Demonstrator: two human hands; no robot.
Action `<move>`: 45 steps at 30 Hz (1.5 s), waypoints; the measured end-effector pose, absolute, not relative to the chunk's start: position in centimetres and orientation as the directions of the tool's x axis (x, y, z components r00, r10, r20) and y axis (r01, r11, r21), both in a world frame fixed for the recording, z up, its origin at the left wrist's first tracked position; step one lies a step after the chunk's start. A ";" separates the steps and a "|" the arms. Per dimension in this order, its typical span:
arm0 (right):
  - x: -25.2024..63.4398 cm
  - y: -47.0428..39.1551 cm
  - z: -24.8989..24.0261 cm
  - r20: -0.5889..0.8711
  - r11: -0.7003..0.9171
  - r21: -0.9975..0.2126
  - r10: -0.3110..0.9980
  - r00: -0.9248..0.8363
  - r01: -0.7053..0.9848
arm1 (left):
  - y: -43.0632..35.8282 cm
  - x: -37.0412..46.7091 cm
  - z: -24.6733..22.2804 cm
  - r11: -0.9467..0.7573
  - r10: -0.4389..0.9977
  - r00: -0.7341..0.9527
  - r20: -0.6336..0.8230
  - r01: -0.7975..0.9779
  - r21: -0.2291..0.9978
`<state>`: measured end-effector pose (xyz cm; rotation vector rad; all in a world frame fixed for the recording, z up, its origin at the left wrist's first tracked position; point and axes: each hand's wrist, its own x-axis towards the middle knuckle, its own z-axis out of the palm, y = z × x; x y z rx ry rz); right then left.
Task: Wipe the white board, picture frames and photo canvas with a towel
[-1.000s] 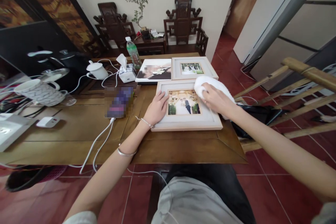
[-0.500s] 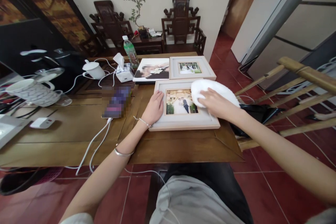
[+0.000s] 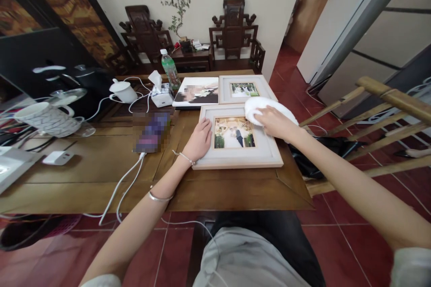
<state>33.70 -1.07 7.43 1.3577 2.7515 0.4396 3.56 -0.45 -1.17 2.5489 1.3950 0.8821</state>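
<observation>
A light wood picture frame (image 3: 235, 160) with a wide white mat lies flat on the table, a wedding photo (image 3: 234, 133) at its centre. My left hand (image 3: 199, 140) grips the frame's left edge, fingers bent over the rim. A fluffy white cloth (image 3: 278, 108) is bunched under my right hand (image 3: 273, 122), whose fingers are closed on it. The cloth covers the frame's upper right part. Directly behind are a second framed photo (image 3: 269, 86) and a white-edged picture (image 3: 197, 89) lying flat, side by side.
Left on the wooden table (image 3: 97, 168) are a pixelated phone (image 3: 151, 132) with a charging cable, a tissue box (image 3: 162, 95), a green-labelled bottle (image 3: 170, 68), a lidded white cup (image 3: 123, 92) and patterned mugs (image 3: 47, 119). A bamboo chair (image 3: 393, 98) stands at the right.
My right hand and the cloth have shifted slightly up and left across the frame's upper right corner. My left hand stays on the left edge. The view has tilted slightly.
</observation>
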 end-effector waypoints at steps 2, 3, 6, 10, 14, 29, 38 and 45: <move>33.5 -1.2 7.5 0.087 0.571 0.275 0.787 -0.611 0.774 | -0.4 3.6 -1.3 -0.563 0.805 0.391 0.447 0.741 0.366; 33.4 -1.9 7.5 0.081 0.576 0.278 0.784 -0.616 0.769 | -0.4 3.6 -1.3 -0.560 0.806 0.383 0.451 0.740 0.372; 33.2 -6.5 7.7 0.056 0.617 0.278 0.755 -0.654 0.736 | -0.4 3.7 -1.4 -0.557 0.807 0.370 0.461 0.736 0.385; 32.9 -13.8 8.2 0.099 0.679 0.260 0.688 -0.719 0.686 | -0.4 3.8 -1.4 -0.554 0.807 0.365 0.465 0.741 0.379; 32.4 -16.2 8.4 0.072 0.693 0.212 0.692 -0.718 0.689 | -0.3 3.8 -1.3 -0.569 0.799 0.389 0.459 0.737 0.366; 29.6 0.9 6.4 0.107 0.520 0.333 0.808 -0.580 0.786 | -0.6 3.3 -1.1 -0.555 0.812 0.370 0.452 0.728 0.401; 29.4 -12.0 9.7 -0.110 0.741 0.131 0.671 -0.733 0.658 | -0.6 3.6 -1.1 -0.544 0.815 0.352 0.461 0.737 0.400; 28.5 -12.9 8.9 -0.006 0.724 0.054 0.689 -0.725 0.688 | -0.4 3.5 -1.2 -0.560 0.807 0.376 0.455 0.732 0.389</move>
